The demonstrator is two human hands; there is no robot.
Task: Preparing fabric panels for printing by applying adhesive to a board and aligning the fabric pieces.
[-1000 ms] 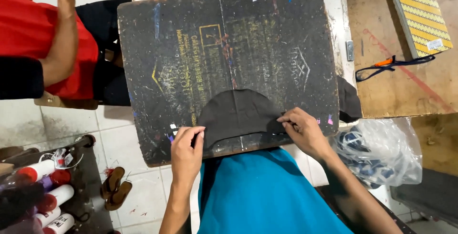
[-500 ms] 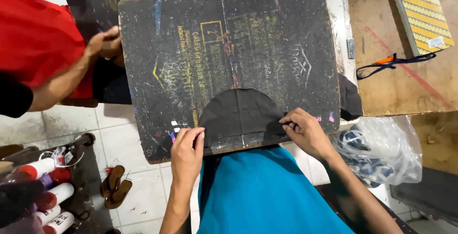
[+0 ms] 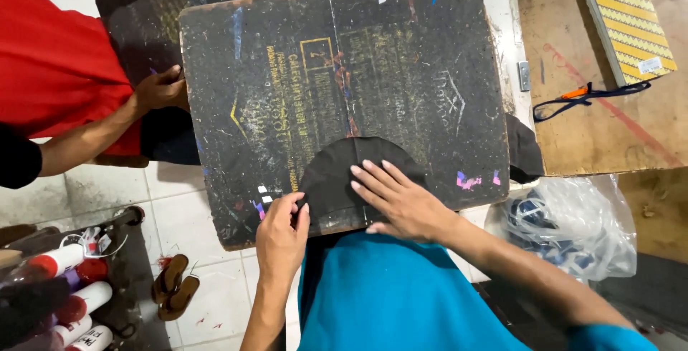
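Since half a second ago, the right hand (image 3: 401,200) has slid from the right edge of the black cloth (image 3: 337,183) onto its middle. It now lies flat there, palm down, fingers spread and pointing up and left, grasping nothing; it seems to be pressing the cloth smooth. The forearm reaches in from the lower right.

Nearest the camera is the person's teal shirt (image 3: 387,301). Just above it, the left hand (image 3: 282,236) pinches the cloth's lower left edge between thumb and curled fingers, likely to hold it taut and stop it from sliding. Its forearm rises straight from the bottom of the view.

The cloth is a dark, dome-shaped piece lying at the near edge of a black board (image 3: 344,86), which is scuffed with faded yellow print and flecks of colour. The board serves as the work surface.

Low on the left, spray cans (image 3: 64,301) with red and white caps lie above the tiled floor, with brown sandals (image 3: 174,295) beside them. At right, a clear plastic bag (image 3: 573,226) sits below a wooden surface (image 3: 595,129).

Farther left, another person in a red shirt (image 3: 54,64) rests a hand (image 3: 161,89) at the board's left edge. At far right lies a yellow patterned book (image 3: 627,18).
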